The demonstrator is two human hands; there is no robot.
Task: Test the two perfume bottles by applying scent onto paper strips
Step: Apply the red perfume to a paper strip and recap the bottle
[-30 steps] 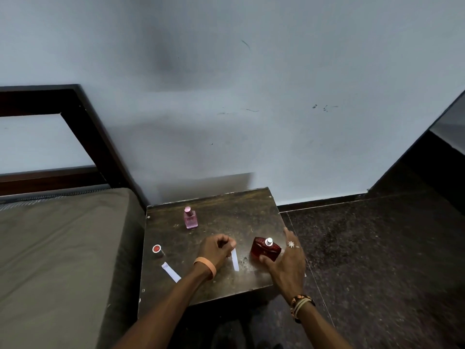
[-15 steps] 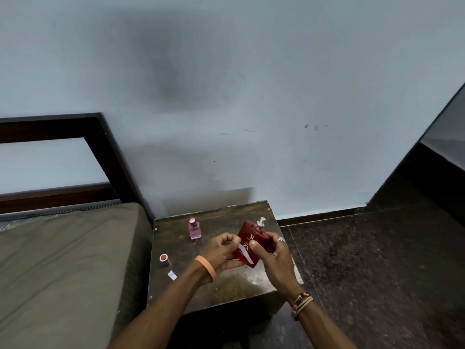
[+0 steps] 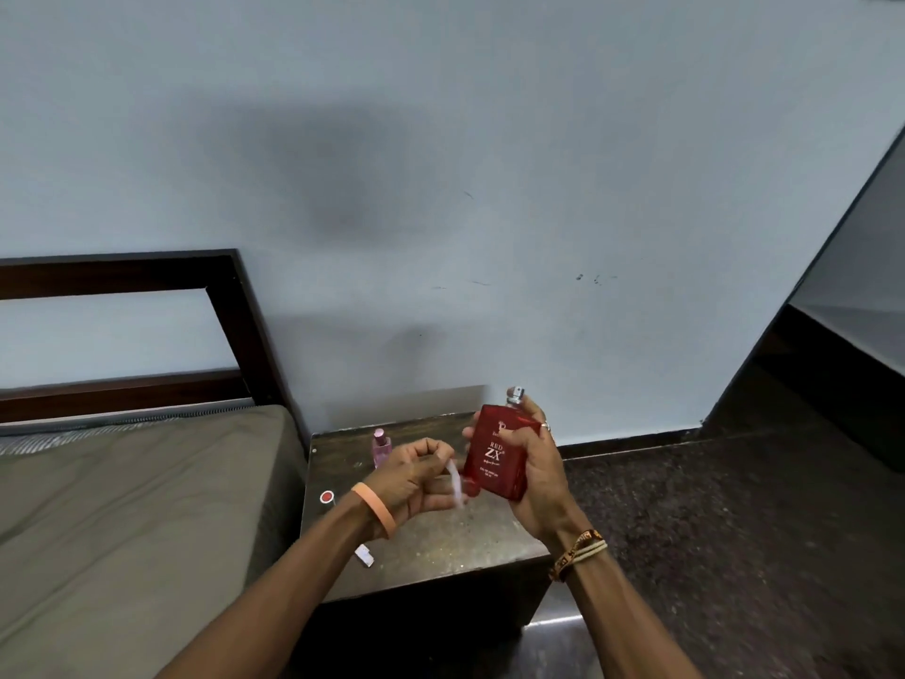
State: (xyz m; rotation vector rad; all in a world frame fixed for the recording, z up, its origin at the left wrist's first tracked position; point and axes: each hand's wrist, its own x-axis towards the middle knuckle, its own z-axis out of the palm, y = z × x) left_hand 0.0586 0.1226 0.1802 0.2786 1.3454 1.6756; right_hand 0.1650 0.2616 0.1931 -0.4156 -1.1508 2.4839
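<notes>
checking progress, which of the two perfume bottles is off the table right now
The red bottle, held up in the right hand. The small pink bottle stands on the table, untouched.

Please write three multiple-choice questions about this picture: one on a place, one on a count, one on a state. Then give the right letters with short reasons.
1. Where is the small pink glass perfume bottle?
A. on the dark wooden table
B. in a box
C. on a shelf

2. How many white paper strips show?
A. one
B. two
C. four

3. The flat red perfume bottle is:
A. capped
B. uncapped, in the right hand
C. lying down

Answers:
1 A, it stands upright there.
2 B, the left hand pinches one strip; another strip lies on the table.
3 B, its silver nozzle is bare.
</notes>
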